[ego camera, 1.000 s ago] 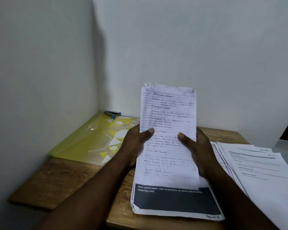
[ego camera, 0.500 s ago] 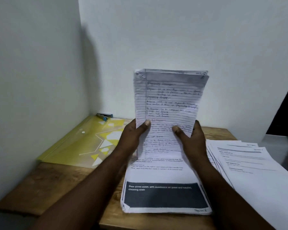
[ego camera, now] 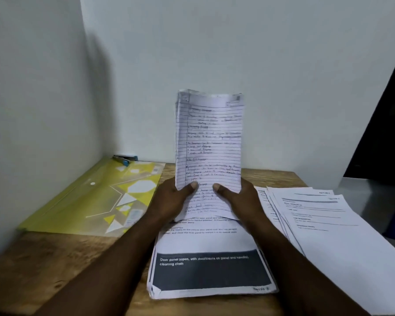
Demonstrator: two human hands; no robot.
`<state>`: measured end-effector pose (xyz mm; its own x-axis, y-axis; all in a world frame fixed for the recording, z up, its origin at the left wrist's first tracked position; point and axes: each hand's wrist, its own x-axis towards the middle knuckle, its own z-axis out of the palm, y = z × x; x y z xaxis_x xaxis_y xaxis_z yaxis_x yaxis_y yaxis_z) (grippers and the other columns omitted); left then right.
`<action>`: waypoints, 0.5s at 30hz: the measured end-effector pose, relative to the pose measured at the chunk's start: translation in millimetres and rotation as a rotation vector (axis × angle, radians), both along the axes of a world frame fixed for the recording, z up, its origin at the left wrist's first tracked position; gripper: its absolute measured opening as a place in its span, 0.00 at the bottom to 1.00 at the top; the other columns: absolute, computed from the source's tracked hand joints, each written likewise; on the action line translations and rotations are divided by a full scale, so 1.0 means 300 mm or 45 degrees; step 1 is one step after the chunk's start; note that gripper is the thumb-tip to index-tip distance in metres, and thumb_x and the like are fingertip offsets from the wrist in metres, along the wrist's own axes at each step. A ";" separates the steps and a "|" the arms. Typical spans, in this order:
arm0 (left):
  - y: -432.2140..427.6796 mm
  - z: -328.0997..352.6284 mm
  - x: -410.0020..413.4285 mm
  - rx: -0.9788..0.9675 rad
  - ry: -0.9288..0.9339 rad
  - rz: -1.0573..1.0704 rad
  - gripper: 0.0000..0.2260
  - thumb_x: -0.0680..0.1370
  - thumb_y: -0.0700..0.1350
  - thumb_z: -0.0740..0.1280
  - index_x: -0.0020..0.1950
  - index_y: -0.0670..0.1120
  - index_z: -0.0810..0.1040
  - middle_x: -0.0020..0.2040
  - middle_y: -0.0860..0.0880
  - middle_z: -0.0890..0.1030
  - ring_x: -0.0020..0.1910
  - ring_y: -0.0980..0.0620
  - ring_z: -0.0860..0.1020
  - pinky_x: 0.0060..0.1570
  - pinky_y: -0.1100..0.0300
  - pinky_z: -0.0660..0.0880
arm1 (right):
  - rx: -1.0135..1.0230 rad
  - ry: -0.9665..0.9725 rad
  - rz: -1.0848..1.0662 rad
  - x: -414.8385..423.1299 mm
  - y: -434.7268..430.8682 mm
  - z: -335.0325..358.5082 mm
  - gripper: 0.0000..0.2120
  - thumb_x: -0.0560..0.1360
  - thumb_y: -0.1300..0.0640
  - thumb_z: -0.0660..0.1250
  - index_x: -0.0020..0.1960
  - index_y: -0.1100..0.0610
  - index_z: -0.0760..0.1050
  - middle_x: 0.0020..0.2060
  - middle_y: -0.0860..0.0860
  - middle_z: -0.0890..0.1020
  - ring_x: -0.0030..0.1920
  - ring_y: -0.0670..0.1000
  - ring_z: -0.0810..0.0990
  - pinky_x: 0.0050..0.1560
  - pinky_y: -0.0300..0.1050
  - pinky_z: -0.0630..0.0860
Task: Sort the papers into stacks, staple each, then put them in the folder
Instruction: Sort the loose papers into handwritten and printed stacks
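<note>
Wooden table [ego camera: 43, 265] in a dim corner of plain white walls [ego camera: 283, 65]

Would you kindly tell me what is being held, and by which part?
The handwritten lined sheets, upright: left hand grips their lower left edge, right hand their lower right edge, thumbs in front.

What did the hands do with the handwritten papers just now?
The left hand and right hand lifted the handwritten papers up from the printed stack, uncovering more of its text, and kept hold. The yellow folder, stapler and spread papers on the right stayed put.
</note>
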<state>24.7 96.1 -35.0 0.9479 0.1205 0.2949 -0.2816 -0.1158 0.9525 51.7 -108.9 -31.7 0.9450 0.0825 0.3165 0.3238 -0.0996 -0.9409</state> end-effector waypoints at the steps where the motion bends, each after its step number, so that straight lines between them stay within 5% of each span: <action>1: -0.001 0.001 0.000 -0.014 -0.017 0.018 0.05 0.79 0.55 0.76 0.54 0.59 0.87 0.53 0.58 0.88 0.56 0.57 0.86 0.64 0.47 0.80 | -0.016 -0.007 -0.018 -0.003 0.001 0.000 0.11 0.75 0.51 0.79 0.57 0.46 0.85 0.53 0.42 0.88 0.55 0.45 0.87 0.64 0.57 0.81; 7: -0.019 0.026 0.010 -0.157 -0.088 -0.010 0.08 0.81 0.49 0.74 0.58 0.51 0.87 0.54 0.53 0.89 0.58 0.51 0.86 0.60 0.55 0.80 | 0.082 -0.085 -0.048 0.002 0.003 0.030 0.14 0.75 0.51 0.78 0.60 0.49 0.84 0.55 0.45 0.88 0.57 0.48 0.87 0.63 0.55 0.81; 11: -0.010 -0.014 0.016 0.087 0.087 -0.052 0.05 0.77 0.55 0.76 0.52 0.59 0.88 0.52 0.57 0.89 0.55 0.54 0.86 0.66 0.44 0.79 | -0.236 -0.027 -0.010 0.004 -0.014 -0.022 0.13 0.75 0.44 0.77 0.58 0.36 0.84 0.55 0.38 0.87 0.57 0.43 0.86 0.65 0.56 0.80; 15: -0.006 -0.006 0.019 0.022 0.041 -0.034 0.07 0.71 0.64 0.75 0.49 0.72 0.85 0.54 0.58 0.88 0.57 0.54 0.86 0.67 0.44 0.78 | -0.268 -0.032 -0.050 0.009 -0.024 -0.021 0.11 0.76 0.48 0.77 0.58 0.40 0.85 0.53 0.35 0.87 0.56 0.40 0.85 0.65 0.52 0.81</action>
<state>30.2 94.4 -36.7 0.9598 0.0900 0.2657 -0.2538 -0.1250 0.9591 54.2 -116.0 -38.0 0.9408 0.1126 0.3197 0.3389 -0.3063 -0.8895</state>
